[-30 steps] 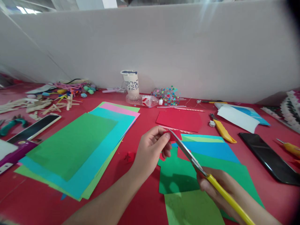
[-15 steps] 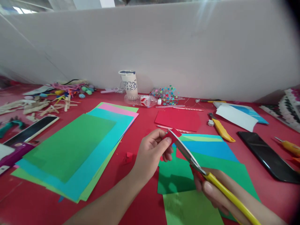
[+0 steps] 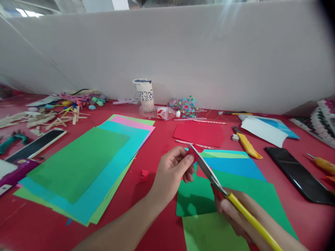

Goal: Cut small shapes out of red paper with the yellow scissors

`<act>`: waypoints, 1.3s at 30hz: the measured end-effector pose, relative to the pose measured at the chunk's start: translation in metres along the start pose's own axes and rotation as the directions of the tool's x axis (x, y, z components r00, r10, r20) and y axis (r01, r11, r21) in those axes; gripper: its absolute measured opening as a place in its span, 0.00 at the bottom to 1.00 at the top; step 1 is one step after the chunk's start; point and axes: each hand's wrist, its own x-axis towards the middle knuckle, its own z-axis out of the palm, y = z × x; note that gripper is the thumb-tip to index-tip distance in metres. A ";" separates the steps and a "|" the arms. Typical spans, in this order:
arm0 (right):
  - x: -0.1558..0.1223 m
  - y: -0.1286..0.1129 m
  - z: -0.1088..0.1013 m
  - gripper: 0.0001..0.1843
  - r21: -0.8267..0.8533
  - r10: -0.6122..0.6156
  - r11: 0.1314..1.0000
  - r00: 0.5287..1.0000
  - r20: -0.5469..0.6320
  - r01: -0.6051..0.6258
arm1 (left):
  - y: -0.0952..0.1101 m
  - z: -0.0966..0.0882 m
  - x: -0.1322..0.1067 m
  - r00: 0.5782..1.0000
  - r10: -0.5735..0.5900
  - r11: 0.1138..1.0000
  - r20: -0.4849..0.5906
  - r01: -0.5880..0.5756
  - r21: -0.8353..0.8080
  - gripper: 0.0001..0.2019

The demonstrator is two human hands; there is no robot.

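Left hand (image 3: 172, 167): thumb and fingers pinching a small red paper piece (image 3: 192, 153), held up off the surface (image 3: 162, 233), roughly mid-view. Right hand (image 3: 237, 212): wrapped round the yellow handle of the scissors (image 3: 213, 179), blades pointing up and left. Blades lie across the red piece, tips near the left fingers. Blades look nearly together; can't tell whether the edges are biting paper.

Under and around the hands: dark green sheet (image 3: 193, 202), light green sheet (image 3: 206, 232) at its near edge, blue sheet (image 3: 232, 167) showing beyond it. Small red cutout (image 3: 144, 175) on the surface just left of the left hand. Red sheet (image 3: 197, 134) lies flat past the hands, patterned thin rod (image 3: 206, 146) along its near edge.

Left side: loose paper stack, green sheet (image 3: 83, 160) on top of a cyan one (image 3: 138, 136), pink and light green edges poking out.

Right side: yellow utility knife (image 3: 250, 144), black phone (image 3: 298, 176) lying flat near it, curled white sheet (image 3: 264, 129) behind.

Back, by the grey partition (image 3: 167, 52): lettered cup (image 3: 145, 96) upright, clear bottle (image 3: 162, 113) on its side, star-shaped sequins (image 3: 190, 106) next to the cap end.
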 end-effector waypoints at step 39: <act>0.001 0.008 0.007 0.31 -0.051 -0.092 0.995 0.983 -0.161 0.084 | -0.001 -0.001 0.002 0.998 -0.028 0.979 0.062 0.040 -0.199 0.08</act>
